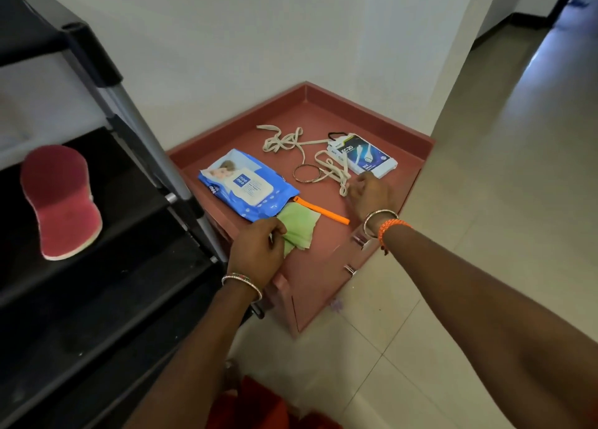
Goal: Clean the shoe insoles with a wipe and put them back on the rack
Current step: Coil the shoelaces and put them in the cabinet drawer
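**Fingers curled on a green wipe, insole on the rack**

Fingers of the left hand (257, 247) curled round a green wipe (299, 228) at the near edge of the pink cabinet top (323, 267), just beside a blue wipes pack (247, 186). The right hand (372, 195) rested farther back, fingers bent at the end of a cream shoelace (333, 170); whether they pinched it could not be told. A red insole (60, 199) lay on a black shelf of the shoe rack (129, 267). An orange strip (323, 212) lay between the hands.
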`<state>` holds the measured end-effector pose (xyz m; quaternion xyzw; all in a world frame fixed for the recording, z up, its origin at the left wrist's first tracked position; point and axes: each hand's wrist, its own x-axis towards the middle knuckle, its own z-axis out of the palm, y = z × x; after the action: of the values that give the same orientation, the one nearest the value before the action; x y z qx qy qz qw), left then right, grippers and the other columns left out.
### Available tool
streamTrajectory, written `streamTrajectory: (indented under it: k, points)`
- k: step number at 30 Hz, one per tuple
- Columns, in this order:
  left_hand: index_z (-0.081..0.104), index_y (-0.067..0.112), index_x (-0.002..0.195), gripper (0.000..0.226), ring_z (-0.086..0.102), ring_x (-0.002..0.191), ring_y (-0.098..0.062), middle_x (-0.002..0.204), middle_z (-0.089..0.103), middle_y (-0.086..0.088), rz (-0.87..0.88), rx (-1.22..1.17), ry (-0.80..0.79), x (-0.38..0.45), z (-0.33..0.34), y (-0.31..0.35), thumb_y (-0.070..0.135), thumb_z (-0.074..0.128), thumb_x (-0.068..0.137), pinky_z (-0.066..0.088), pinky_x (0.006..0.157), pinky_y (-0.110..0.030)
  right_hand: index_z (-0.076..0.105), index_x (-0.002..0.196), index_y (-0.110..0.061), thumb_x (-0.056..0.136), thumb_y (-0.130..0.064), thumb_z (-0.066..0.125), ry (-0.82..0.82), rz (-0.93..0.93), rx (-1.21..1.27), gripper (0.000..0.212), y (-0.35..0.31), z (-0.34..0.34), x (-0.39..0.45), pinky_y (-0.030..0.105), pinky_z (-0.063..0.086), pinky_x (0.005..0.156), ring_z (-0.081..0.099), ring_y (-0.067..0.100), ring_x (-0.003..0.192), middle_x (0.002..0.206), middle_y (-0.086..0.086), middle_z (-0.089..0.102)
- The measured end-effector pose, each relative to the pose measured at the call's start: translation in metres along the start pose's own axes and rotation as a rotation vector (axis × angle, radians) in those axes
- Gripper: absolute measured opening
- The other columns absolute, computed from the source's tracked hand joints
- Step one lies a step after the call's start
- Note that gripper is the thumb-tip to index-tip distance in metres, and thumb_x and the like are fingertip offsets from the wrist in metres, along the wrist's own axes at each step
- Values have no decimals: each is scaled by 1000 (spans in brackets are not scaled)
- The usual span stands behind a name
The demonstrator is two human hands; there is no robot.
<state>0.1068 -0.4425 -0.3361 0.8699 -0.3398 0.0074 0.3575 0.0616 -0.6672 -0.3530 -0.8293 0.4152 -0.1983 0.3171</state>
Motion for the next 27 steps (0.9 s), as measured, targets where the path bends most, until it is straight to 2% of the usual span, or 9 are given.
streamTrajectory:
  k: [5, 9, 11, 15, 18, 21, 23, 24, 27]
  points:
    - [67, 8, 84, 17, 57, 74, -14, 83, 65, 0, -15, -64, -11, 3, 0, -5, -1, 53, 82, 42, 68, -22, 64, 108, -8, 83, -25, 66, -92, 15, 17, 31, -11, 9, 19, 37, 46, 86, 57, 34, 103, 106, 14, 66]
    - [66, 9, 82, 19, 58, 73, -12, 79, 64, 3, -67, -170, -27, 4, -3, -9, -3, 53, 83, 48, 70, -23, 67, 83, -9, 85, -22, 61, -8, 122, 90, 14, -23, 6, 28, 33, 46, 75, 58, 34, 91, 92, 15, 65]
    - [65, 13, 78, 23, 59, 73, -13, 78, 64, 2, -153, -287, -49, 6, -6, -7, -4, 52, 85, 50, 71, -25, 56, 65, -12, 85, -18, 57, 64, 120, 169, 22, -31, -5, 29, 30, 39, 64, 53, 30, 75, 71, 8, 57]
    - [58, 19, 66, 37, 54, 64, -16, 67, 59, -2, -264, -439, -140, 6, -23, 8, -13, 48, 83, 46, 67, -30, 58, 70, -2, 85, -15, 56, 149, -49, 258, 19, -58, -47, 22, 33, 35, 57, 47, 23, 64, 62, 7, 51]
    - [59, 18, 68, 32, 52, 62, -17, 68, 59, -4, -203, -392, -132, 6, -50, 41, -10, 48, 82, 43, 66, -30, 57, 72, -13, 88, -18, 57, 110, -206, 313, 17, -90, -97, 0, 33, 41, 60, 51, 20, 64, 64, 3, 56]
    - [61, 9, 102, 15, 56, 90, -15, 99, 60, 1, -61, -350, 57, 9, -84, 93, 5, 60, 88, 41, 80, -24, 54, 67, -17, 90, -17, 55, -14, -426, 335, 23, -122, -145, -39, 32, 39, 58, 46, 13, 56, 56, -5, 49]
    - [52, 6, 125, 41, 50, 104, -12, 117, 52, 1, 34, -327, 149, 6, -111, 128, 13, 65, 87, 34, 85, -14, 45, 59, -21, 90, -13, 53, -78, -552, 289, 33, -141, -177, -75, 35, 37, 57, 39, 11, 53, 51, -7, 41]
    - [51, 5, 126, 43, 50, 106, -12, 118, 52, 0, 88, -311, 153, 3, -124, 143, 15, 65, 87, 34, 84, -13, 40, 56, -23, 90, -11, 52, -102, -601, 268, 38, -148, -191, -92, 35, 35, 57, 36, 10, 51, 50, -7, 37]
    - [61, 8, 100, 13, 61, 96, -33, 97, 67, -11, 176, 15, 120, -19, -163, 173, 17, 55, 93, 45, 76, -35, 38, 53, -20, 91, -9, 48, -108, -663, 213, 40, -166, -221, -142, 37, 33, 55, 35, 12, 50, 49, -6, 37]
